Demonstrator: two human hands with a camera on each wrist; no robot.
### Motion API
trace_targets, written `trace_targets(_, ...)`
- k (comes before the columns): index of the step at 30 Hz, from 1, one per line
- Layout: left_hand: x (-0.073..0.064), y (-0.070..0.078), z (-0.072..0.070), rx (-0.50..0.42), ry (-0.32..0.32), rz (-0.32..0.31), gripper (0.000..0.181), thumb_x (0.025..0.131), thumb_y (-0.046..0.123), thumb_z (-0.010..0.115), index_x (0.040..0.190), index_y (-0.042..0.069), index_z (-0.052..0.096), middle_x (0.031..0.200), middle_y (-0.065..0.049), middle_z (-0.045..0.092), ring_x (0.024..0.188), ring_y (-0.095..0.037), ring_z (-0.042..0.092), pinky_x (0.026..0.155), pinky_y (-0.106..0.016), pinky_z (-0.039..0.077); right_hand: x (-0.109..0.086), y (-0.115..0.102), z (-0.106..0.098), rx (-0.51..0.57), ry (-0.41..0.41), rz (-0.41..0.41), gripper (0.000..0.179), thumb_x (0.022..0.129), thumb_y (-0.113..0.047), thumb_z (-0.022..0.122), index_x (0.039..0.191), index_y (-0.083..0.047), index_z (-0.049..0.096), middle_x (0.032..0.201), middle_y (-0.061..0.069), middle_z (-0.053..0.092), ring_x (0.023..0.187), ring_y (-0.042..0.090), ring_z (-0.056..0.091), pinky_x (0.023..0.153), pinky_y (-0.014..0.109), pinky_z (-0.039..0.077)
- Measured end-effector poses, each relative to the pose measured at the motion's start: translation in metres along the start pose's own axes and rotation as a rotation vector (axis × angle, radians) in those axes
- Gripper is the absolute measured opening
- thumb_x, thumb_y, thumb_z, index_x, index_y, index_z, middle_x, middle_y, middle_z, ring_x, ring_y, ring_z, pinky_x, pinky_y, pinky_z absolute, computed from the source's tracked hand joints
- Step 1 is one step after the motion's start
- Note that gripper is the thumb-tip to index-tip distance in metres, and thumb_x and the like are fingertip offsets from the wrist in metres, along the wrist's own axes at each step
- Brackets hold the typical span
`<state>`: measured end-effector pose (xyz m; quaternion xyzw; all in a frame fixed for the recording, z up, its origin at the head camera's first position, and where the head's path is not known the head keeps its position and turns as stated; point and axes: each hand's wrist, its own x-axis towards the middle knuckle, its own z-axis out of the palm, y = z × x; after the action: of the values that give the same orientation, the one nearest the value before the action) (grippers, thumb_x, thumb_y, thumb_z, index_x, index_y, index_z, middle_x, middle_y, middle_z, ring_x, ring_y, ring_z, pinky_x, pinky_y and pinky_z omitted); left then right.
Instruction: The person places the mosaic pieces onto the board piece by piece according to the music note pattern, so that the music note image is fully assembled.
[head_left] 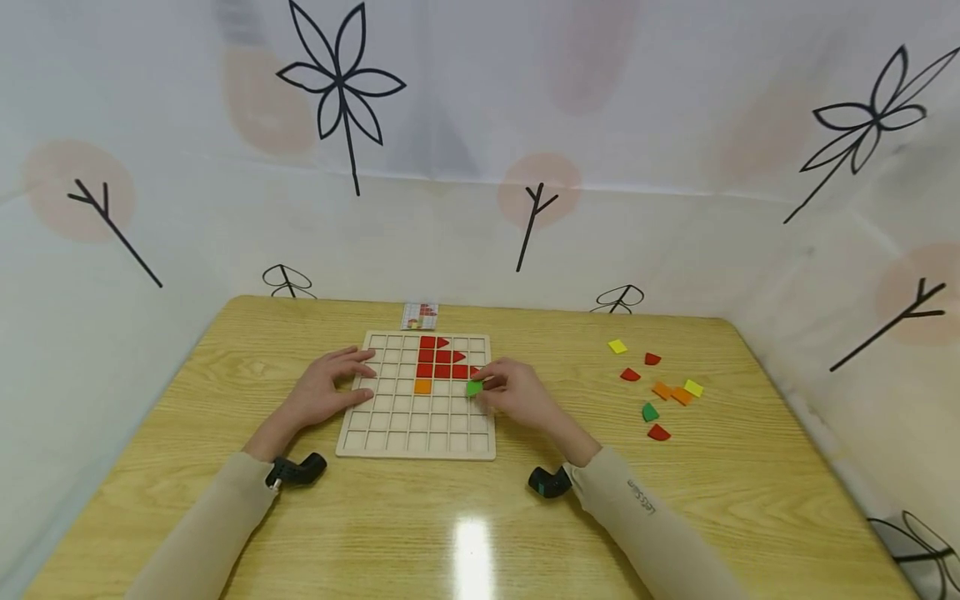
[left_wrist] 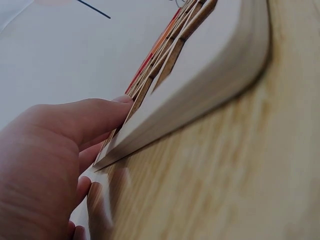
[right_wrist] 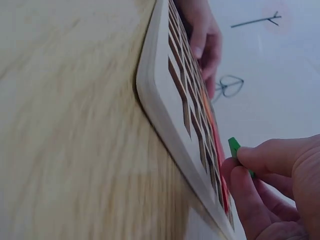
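Observation:
A wooden grid board [head_left: 405, 446] lies on the table in front of me. Red square tiles [head_left: 426, 357] and red pointed tiles [head_left: 459, 357] fill cells in its upper middle, with an orange square tile [head_left: 423, 386] just below them. My left hand [head_left: 330, 385] rests at the board's left edge, fingers and thumb reaching over the rim. Between thumb and fingers, my right hand [head_left: 517, 392] pinches a green tile [head_left: 474, 388] with a curved edge, over the board's right side. In the right wrist view the green tile [right_wrist: 233, 146] is tilted up from the grid.
Loose red, orange, yellow and green tiles lie scattered to the right, among them a green quarter-round tile [head_left: 650, 412] and a yellow tile [head_left: 617, 346]. A small printed pattern card [head_left: 420, 316] sits behind the board. Patterned cloth [head_left: 450, 225] surrounds the table [head_left: 360, 533].

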<state>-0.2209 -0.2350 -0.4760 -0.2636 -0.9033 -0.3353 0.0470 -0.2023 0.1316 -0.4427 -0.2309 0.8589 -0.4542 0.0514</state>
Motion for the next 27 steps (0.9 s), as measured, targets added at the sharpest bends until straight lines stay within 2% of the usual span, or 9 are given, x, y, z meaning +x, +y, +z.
trace_targets(7, 0.001, 0.000, 0.000, -0.003, -0.008, -0.006, 0.028, 0.088, 0.029, 0.077, 0.113, 0.016, 0.074, 0.148, -0.005, 0.051, 0.142, -0.035, 0.035, 0.113, -0.058, 0.025, 0.011, -0.010, 0.023, 0.004, -0.078, -0.019, 0.020, 0.088, -0.005, 0.074, 0.109, -0.006, 0.074, 0.103, 0.002, 0.066, 0.093, 0.013, 0.065, 0.082, 0.027, 0.056)
trace_targets(15, 0.000, 0.002, 0.001, -0.007, -0.002, -0.002, 0.028, 0.089, 0.029, 0.077, 0.112, 0.016, 0.074, 0.148, -0.007, 0.051, 0.141, -0.037, 0.035, 0.112, -0.060, 0.024, 0.021, -0.015, 0.038, -0.055, -0.096, -0.073, 0.017, 0.087, -0.008, 0.077, 0.104, -0.006, 0.076, 0.092, -0.002, 0.067, 0.082, 0.009, 0.062, 0.075, 0.024, 0.055)
trace_targets(19, 0.000, 0.002, 0.001, -0.002, 0.001, 0.001, 0.027, 0.089, 0.029, 0.076, 0.112, 0.016, 0.074, 0.147, -0.008, 0.052, 0.141, -0.037, 0.036, 0.112, -0.060, 0.025, 0.024, -0.014, 0.041, -0.065, -0.108, -0.041, 0.018, 0.086, -0.011, 0.080, 0.104, -0.010, 0.076, 0.087, -0.006, 0.065, 0.078, 0.007, 0.060, 0.071, 0.023, 0.053)
trace_targets(27, 0.000, 0.003, -0.001, 0.004, 0.000, -0.014, 0.027, 0.088, 0.029, 0.077, 0.112, 0.016, 0.074, 0.147, -0.006, 0.052, 0.141, -0.036, 0.036, 0.112, -0.060, 0.026, 0.029, -0.017, 0.042, -0.057, -0.130, 0.002, 0.022, 0.084, -0.013, 0.082, 0.105, -0.012, 0.076, 0.084, -0.006, 0.062, 0.075, 0.010, 0.057, 0.068, 0.025, 0.049)
